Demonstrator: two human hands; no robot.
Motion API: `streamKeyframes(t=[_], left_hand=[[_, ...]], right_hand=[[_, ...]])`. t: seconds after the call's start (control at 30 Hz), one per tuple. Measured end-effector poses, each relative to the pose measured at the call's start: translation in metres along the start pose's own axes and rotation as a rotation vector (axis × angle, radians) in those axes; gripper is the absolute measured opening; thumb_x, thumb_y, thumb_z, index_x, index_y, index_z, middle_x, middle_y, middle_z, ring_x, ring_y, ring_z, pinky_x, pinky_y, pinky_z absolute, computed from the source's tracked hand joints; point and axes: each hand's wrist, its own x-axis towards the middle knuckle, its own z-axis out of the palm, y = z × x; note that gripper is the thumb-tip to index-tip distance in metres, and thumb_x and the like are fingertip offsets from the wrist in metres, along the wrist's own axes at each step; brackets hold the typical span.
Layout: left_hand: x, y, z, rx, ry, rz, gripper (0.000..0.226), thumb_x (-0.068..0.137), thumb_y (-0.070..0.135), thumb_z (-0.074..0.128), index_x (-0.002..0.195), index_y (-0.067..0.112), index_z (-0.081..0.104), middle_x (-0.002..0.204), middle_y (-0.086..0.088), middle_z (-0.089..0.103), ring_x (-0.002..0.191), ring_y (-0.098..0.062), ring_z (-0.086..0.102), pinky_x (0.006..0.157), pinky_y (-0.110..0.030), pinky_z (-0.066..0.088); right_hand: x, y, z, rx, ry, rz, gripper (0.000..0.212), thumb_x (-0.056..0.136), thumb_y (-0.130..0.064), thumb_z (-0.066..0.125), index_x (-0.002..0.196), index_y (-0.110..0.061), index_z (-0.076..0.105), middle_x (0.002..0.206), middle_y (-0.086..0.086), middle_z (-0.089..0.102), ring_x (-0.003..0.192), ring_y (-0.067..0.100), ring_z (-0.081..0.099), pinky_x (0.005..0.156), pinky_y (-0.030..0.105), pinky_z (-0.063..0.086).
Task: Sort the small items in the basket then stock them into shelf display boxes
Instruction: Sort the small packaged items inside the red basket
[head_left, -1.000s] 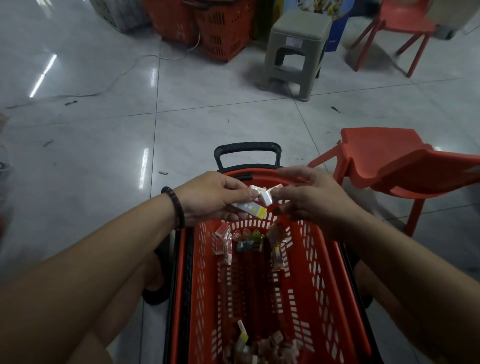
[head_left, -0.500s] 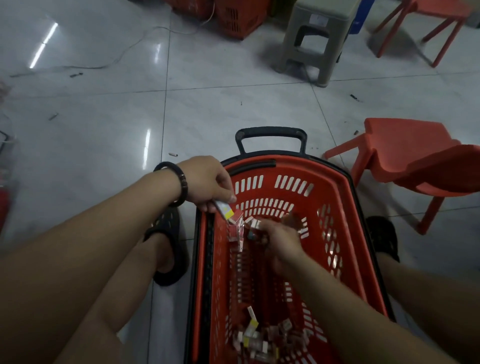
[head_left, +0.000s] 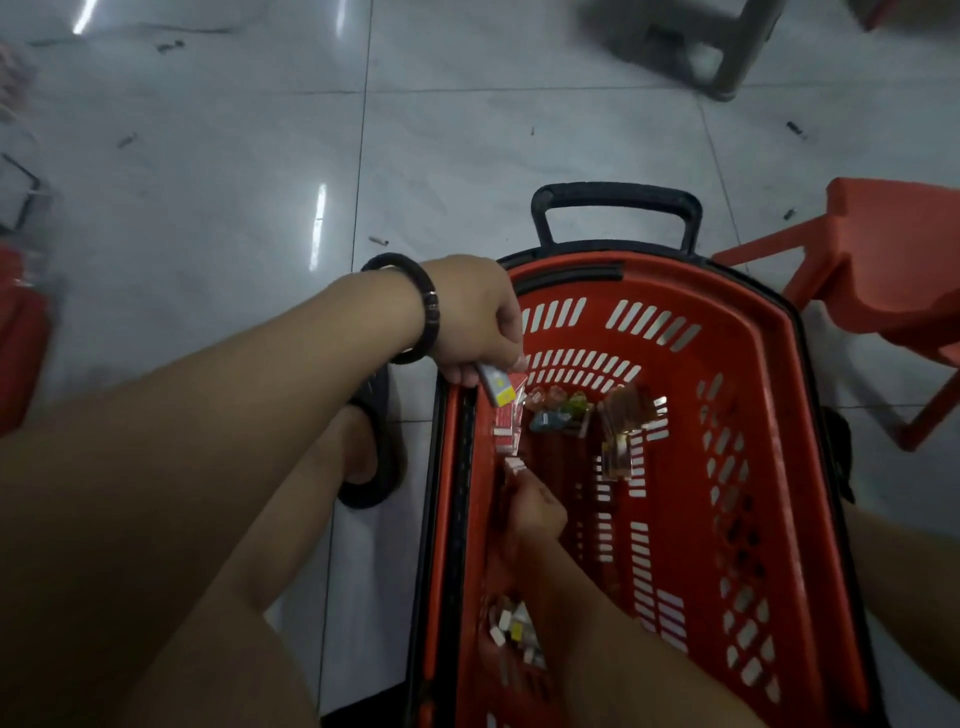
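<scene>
Nearest, a loose pile of small items (head_left: 511, 631), white, yellow and grey, lies on the floor of the red basket (head_left: 779, 467) against its left wall, partly hidden by the right forearm that reaches in above it. The basket's middle floor is bare slotted plastic, with open room along the right wall. Farther in, the right hand (head_left: 535, 512) sits low by the left wall with its fingers bunched together, tips at 1 small red-and-white packet (head_left: 514, 465); blur hides whether they pinch it. Just beyond, red packets (head_left: 506, 431) stand in a row along the left wall, coloured pieces (head_left: 558, 408) lie at the far wall, and brownish clear packets (head_left: 621, 431) stand right of them. Above the left rim the left hand (head_left: 478, 322), a dark bracelet (head_left: 428, 312) on its wrist, has its fingers curled round a small box (head_left: 496, 387) with a yellow end, held tilted over the red packets. Left of the basket a foot in a dark sandal (head_left: 376, 441) rests on the tiled floor (head_left: 208, 208). The black handle (head_left: 615, 202) rises past the far rim. A red chair (head_left: 883, 280) stands close on the right, and a grey stool (head_left: 717, 47) is farther off.
</scene>
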Motion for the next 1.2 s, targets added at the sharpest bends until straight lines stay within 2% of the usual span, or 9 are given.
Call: streamKeyframes(t=[0.13, 0.3, 0.53, 0.67, 0.77, 0.83, 0.9, 1.07, 1.2], left_hand=[[0.008, 0.001, 0.007, 0.042, -0.034, 0.007, 0.018, 0.096, 0.036, 0.074, 0.101, 0.018, 0.077, 0.087, -0.002, 0.080, 0.072, -0.014, 0.078, 0.065, -0.024, 0.064], [0.011, -0.002, 0.000, 0.006, -0.106, 0.035, 0.021, 0.098, 0.034, 0.071, 0.112, 0.019, 0.077, 0.096, 0.002, 0.080, 0.076, -0.008, 0.078, 0.064, -0.016, 0.060], [0.012, -0.001, 0.001, 0.038, -0.162, 0.080, 0.022, 0.098, 0.023, 0.072, 0.120, 0.023, 0.076, 0.109, 0.006, 0.077, 0.084, -0.003, 0.077, 0.063, -0.011, 0.056], [0.012, 0.009, 0.002, 0.071, -0.162, 0.127, 0.023, 0.095, 0.022, 0.076, 0.116, 0.031, 0.079, 0.114, 0.012, 0.074, 0.100, -0.008, 0.075, 0.074, -0.018, 0.062], [0.016, 0.023, 0.013, 0.146, -0.142, 0.147, 0.020, 0.092, 0.022, 0.079, 0.110, 0.031, 0.080, 0.095, 0.011, 0.077, 0.082, -0.006, 0.076, 0.066, -0.018, 0.057], [0.019, 0.034, 0.022, 0.218, -0.121, 0.161, 0.020, 0.090, 0.021, 0.082, 0.107, 0.030, 0.079, 0.081, 0.009, 0.076, 0.072, -0.007, 0.074, 0.063, -0.021, 0.054], [0.018, 0.047, 0.029, 0.221, -0.091, 0.178, 0.020, 0.088, 0.019, 0.084, 0.104, 0.028, 0.077, 0.077, 0.007, 0.075, 0.069, -0.008, 0.075, 0.066, -0.028, 0.061], [0.014, 0.069, 0.039, 0.115, -0.081, 0.131, 0.032, 0.089, 0.028, 0.084, 0.117, 0.022, 0.070, 0.087, 0.000, 0.079, 0.076, -0.015, 0.078, 0.076, -0.036, 0.066], [0.016, 0.071, 0.039, 0.609, -0.130, 0.025, 0.042, 0.094, 0.060, 0.065, 0.111, 0.023, 0.076, 0.108, 0.004, 0.074, 0.103, -0.017, 0.070, 0.092, -0.037, 0.059]], right_hand=[[0.017, 0.006, 0.010, -0.163, -0.031, -0.023, 0.008, 0.089, -0.021, 0.077, 0.086, -0.017, 0.084, 0.078, 0.004, 0.080, 0.081, 0.027, 0.077, 0.085, 0.046, 0.066], [0.031, 0.001, 0.004, -0.337, 0.020, -0.069, 0.015, 0.092, -0.010, 0.072, 0.096, -0.021, 0.080, 0.091, 0.006, 0.080, 0.080, 0.024, 0.077, 0.067, 0.032, 0.065], [0.033, -0.007, -0.006, -0.505, 0.038, -0.135, 0.015, 0.088, -0.016, 0.068, 0.092, -0.016, 0.083, 0.080, 0.005, 0.079, 0.082, 0.029, 0.076, 0.084, 0.049, 0.065], [-0.012, -0.045, -0.025, -0.202, -0.135, -0.369, 0.018, 0.099, -0.026, 0.065, 0.089, -0.020, 0.079, 0.078, 0.003, 0.072, 0.076, 0.024, 0.067, 0.070, 0.043, 0.058], [-0.070, -0.087, -0.038, 0.061, -0.430, -0.526, 0.028, 0.100, -0.031, 0.062, 0.108, -0.007, 0.074, 0.084, 0.016, 0.065, 0.070, 0.025, 0.059, 0.058, 0.032, 0.050], [-0.102, -0.104, -0.044, 0.079, -0.476, -0.643, 0.034, 0.095, -0.034, 0.066, 0.111, -0.005, 0.074, 0.089, 0.024, 0.067, 0.071, 0.027, 0.061, 0.058, 0.029, 0.049], [-0.120, -0.108, -0.052, 0.042, -0.440, -0.720, 0.021, 0.094, -0.020, 0.074, 0.109, -0.006, 0.076, 0.092, 0.020, 0.074, 0.075, 0.024, 0.067, 0.061, 0.027, 0.052], [-0.111, -0.090, -0.071, 0.187, -0.272, -0.489, 0.022, 0.092, 0.007, 0.073, 0.112, 0.000, 0.075, 0.090, 0.022, 0.075, 0.073, 0.025, 0.071, 0.059, 0.028, 0.056], [-0.072, -0.073, -0.085, 0.374, -0.049, -0.153, 0.027, 0.096, 0.007, 0.064, 0.123, 0.004, 0.070, 0.080, 0.017, 0.071, 0.058, 0.017, 0.063, 0.045, 0.022, 0.052]])
